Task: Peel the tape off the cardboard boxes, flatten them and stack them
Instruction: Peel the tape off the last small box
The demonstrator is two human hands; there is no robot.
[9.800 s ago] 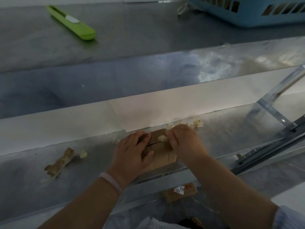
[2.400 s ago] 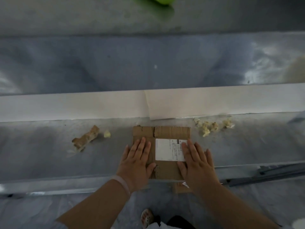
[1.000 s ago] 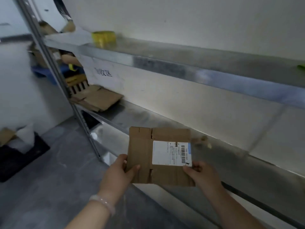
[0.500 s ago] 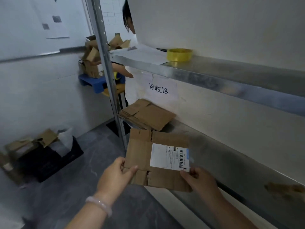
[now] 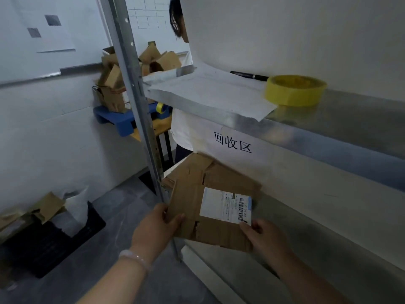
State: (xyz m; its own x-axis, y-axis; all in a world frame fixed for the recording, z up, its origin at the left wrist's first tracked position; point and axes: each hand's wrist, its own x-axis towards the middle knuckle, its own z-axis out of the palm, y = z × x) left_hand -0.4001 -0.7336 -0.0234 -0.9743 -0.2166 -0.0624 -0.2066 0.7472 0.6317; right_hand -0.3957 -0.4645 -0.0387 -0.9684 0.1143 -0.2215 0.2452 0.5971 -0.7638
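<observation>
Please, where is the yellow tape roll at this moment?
In the head view, upper right: the yellow tape roll lies flat on the upper shelf, at the right edge of the white paper, near the black pen.

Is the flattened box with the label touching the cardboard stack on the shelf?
Cannot tell. In the head view the flattened box, gripped by the left hand and right hand, overlaps the cardboard stack, hiding any gap.

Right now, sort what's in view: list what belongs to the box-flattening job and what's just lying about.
Job: flattened box, held by left hand and right hand; cardboard stack on the lower shelf.
Lying about: yellow tape roll, black pen, paper sheet, all on the upper shelf.
</observation>
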